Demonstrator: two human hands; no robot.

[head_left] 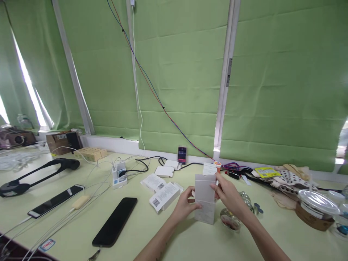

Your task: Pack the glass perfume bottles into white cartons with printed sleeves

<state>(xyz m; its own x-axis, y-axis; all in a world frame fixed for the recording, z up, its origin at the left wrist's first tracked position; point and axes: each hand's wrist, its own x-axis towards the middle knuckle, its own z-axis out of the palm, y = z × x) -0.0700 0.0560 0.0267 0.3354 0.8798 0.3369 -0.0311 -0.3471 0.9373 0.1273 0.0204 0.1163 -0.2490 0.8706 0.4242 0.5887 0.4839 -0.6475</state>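
Left hand [185, 206] and right hand [226, 191] pinch the white carton [204, 210]; squeezing could crease it, slipping could bump the glass object [230, 220], perhaps a jar, at its four o'clock.

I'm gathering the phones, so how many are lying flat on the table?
2: a black phone left of the person's left hand, and a white-edged phone farther left. Others could be hidden from view.
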